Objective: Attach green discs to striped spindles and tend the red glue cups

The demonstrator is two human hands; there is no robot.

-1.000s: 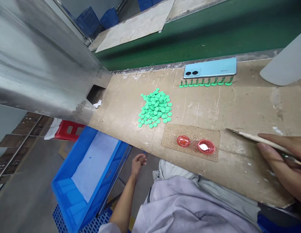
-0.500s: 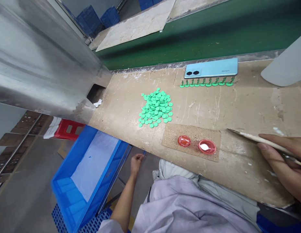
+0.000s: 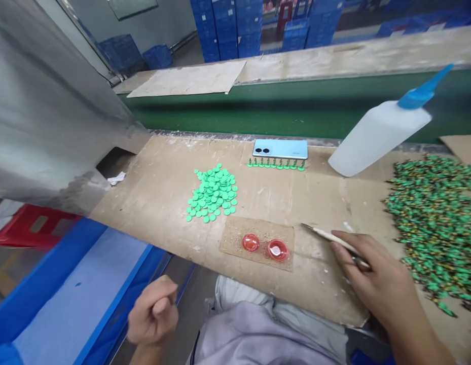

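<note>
Scuffed hardboard bench [image 3: 319,284] here, hands well apart. Right hand [image 3: 375,284] pinches a wooden-handled pick [image 3: 330,239] pencil-style for fine control, tip aimed at the cork mat [image 3: 235,243] with its red dishes [image 3: 250,242]. Left hand [image 3: 153,312] sits in a loose fist off the bench, in front of the mat, nothing visible in it.

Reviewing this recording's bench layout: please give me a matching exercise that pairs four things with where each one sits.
Things:
1. phone
2. green discs
3. red dishes
4. white bottle

Places:
A. on a cork mat
B. tilted, right of the phone
C. heaped on the bench
D. behind a row of small green pieces

Pairs: 1-D, 2-C, 3-A, 4-B.
</note>
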